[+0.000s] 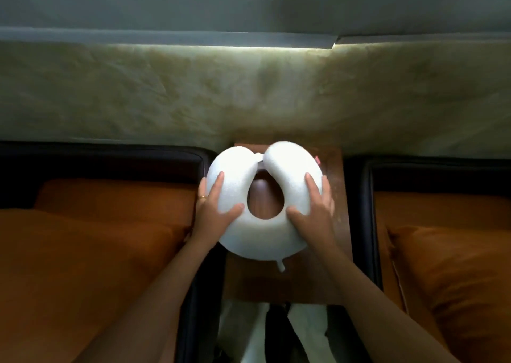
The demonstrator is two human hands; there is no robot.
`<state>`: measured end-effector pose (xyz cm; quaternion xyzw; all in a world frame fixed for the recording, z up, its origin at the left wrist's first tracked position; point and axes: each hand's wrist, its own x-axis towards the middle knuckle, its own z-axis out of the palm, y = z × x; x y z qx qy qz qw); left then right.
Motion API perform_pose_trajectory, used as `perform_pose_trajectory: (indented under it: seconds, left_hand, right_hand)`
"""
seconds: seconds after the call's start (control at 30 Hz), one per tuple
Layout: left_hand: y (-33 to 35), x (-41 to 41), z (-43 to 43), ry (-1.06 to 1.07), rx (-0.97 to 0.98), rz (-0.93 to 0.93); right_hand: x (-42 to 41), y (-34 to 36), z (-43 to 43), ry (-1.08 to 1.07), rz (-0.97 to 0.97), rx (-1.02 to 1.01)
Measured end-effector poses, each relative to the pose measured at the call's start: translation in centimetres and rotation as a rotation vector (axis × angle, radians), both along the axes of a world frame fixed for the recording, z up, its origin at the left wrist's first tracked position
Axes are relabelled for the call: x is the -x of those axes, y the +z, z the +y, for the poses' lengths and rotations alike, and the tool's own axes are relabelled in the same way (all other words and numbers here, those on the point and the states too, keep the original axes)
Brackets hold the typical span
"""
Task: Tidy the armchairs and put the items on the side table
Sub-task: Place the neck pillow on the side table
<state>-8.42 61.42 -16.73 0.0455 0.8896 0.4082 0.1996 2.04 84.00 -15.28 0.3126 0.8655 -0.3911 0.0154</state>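
Note:
A white U-shaped neck pillow [262,241] lies over the brown wooden side table [338,224] between two armchairs, its two ends touching at the far side. My left hand [214,207] grips the pillow's left arm, thumb on top near the hole, fingers round the outer edge. On the pillow's right arm, my right hand [315,207] holds the same way. The table top shows through the pillow's hole. I cannot tell whether the pillow rests on the table or hangs just above it.
An armchair with orange cushions [96,252] and a dark frame stands left of the table. A second one [448,266] stands to the right. A pale marbled wall [249,91] rises behind. Something small and pink [318,160] peeks out behind the pillow.

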Motion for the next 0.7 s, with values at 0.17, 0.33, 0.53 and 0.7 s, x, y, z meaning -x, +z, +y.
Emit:
perform_pose_trajectory:
  seconds: [0.17,0.33,0.53,0.7]
  left_hand:
    - [-3.4,3.0,4.3,0.0,-0.036,-0.075]
    - [-5.1,3.4,6.3,0.093,-0.075,-0.035]
    - [-6.0,3.7,7.3,0.038,0.043,0.015]
    - [-5.0,4.8,7.1,-0.084,0.217,-0.062]
  right_hand:
    - [3.6,-3.3,4.1,-0.04,-0.075,0.102]
    - [3.9,-5.3,5.1,-0.047,-0.026,0.118]
    - [4.5,-7.1,4.7,-0.08,0.011,0.067]
    - [5.2,-6.8,4.7,-0.022,-0.1,-0.004]
